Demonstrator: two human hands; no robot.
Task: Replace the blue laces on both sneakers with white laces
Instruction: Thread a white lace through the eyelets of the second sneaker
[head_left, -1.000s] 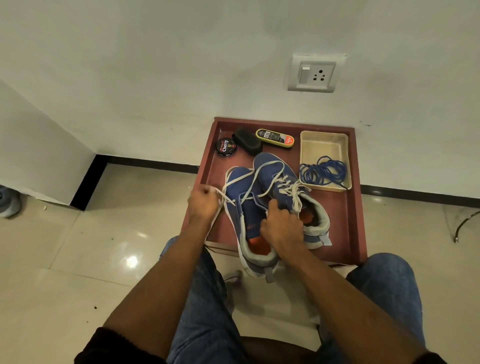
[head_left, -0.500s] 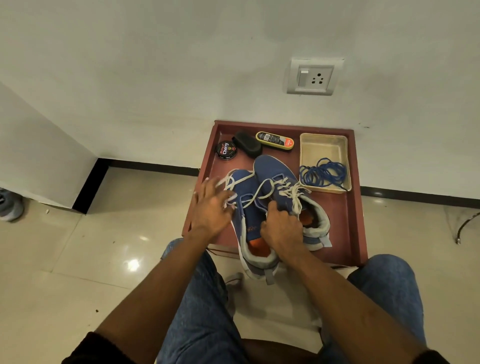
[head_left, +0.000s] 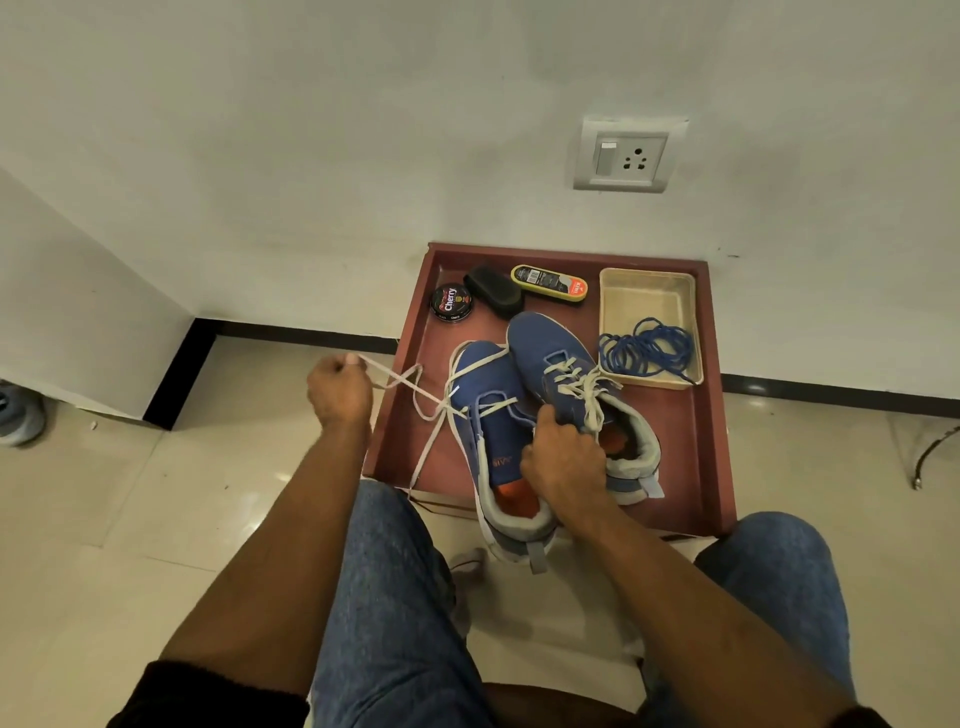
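Sneakers, two of them, sit side by side in the red tray (head_left: 717, 415): the near sneaker (head_left: 493, 415) overhangs the tray's front edge, and the far sneaker (head_left: 561, 358) is already strung with white. Your right hand (head_left: 563, 457) covers the near sneaker's tongue and part of the far one's collar, so you cannot tell exactly what those curled fingers hold. Your left hand (head_left: 337, 389) is out past the tray's left rim, its grip closed in a pinch on the white lace (head_left: 400, 382), pulled taut from the near sneaker's eyelets. One coil of blue laces (head_left: 647, 348) lies in the beige bin (head_left: 644, 291). Behind the shoes sit one polish tin (head_left: 452, 303), one black brush (head_left: 492, 291) and one yellow sponge case (head_left: 549, 281)
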